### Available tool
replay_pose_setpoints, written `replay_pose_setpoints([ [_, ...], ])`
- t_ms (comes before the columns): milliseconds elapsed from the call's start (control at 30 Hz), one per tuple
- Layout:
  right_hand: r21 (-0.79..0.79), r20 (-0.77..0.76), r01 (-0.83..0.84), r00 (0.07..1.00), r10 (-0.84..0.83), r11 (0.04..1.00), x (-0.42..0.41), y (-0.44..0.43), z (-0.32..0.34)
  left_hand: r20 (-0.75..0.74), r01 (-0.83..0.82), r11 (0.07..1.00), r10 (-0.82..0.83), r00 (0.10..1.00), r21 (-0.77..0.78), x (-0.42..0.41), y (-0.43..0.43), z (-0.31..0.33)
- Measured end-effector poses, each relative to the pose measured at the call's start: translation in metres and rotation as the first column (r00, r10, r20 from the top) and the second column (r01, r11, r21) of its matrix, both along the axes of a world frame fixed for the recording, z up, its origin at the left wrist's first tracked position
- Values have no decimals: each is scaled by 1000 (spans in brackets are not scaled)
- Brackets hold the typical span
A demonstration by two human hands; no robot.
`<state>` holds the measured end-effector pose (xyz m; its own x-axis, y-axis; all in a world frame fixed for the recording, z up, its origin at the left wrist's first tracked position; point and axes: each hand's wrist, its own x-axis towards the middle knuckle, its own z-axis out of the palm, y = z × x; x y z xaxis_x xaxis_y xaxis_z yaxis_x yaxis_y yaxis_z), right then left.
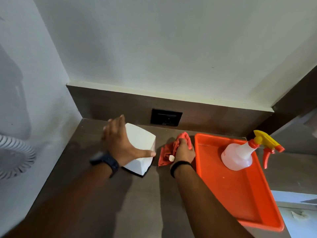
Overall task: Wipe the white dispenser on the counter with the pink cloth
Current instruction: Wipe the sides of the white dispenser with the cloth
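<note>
White dispenser (143,145) sits on the dark brown counter (106,200) near the back left corner, resting on a thin black base and turned so one corner faces you. Your left hand (120,143) lies spread over its left side and top, fingers opened wide and thumb stretched along the front edge; the palm is on the box, but your fingers are not curled around it. A dark watch (107,163) sits on that wrist.

Just to the right of the dispenser, your right hand (184,151) is closed around the pink cloth (169,150), which is bunched up and resting on the counter, with a small white tag showing near your wrist. A black band (180,166) circles that wrist. The cloth is beside the dispenser and not touching it.

Right of the cloth, an orange tray (240,194) holds a clear spray bottle (240,156) with a yellow and orange trigger head. A black socket plate (166,117) is set in the brown backsplash behind the dispenser.
</note>
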<state>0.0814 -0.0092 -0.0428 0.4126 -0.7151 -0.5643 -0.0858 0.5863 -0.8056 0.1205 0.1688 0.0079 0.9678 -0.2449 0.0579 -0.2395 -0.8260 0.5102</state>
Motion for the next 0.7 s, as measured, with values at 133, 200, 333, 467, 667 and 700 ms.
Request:
replay_pose_setpoints([
  [133, 47, 80, -22, 997, 18, 999, -5, -2, -4, -296, 611, 700, -535, 791, 369, 53, 9, 21],
  [200, 17, 98, -39, 995, 37, 999, -6, -2, -5, -366, 653, 646, -542, 757, 395, 64, 9, 23],
  [333, -14, 157, -88, 984, 89, 996, -7, -4, 0, -191, 416, 805, -369, 909, 424, 55, 1, 15],
  [467, -107, 188, -89, 976, 108, 990, -9, 0, 12, -267, -22, 998, 37, 963, 56, 32, -5, -1],
  [667, -93, 245, -127, 958, 146, 988, -21, 33, 8, -38, 238, 846, -250, 967, 478, 39, 24, 19],
  [700, -95, 271, -146, 948, 167, 985, -20, 40, 7, -82, 335, 748, -354, 932, 573, 45, 25, 19],
])
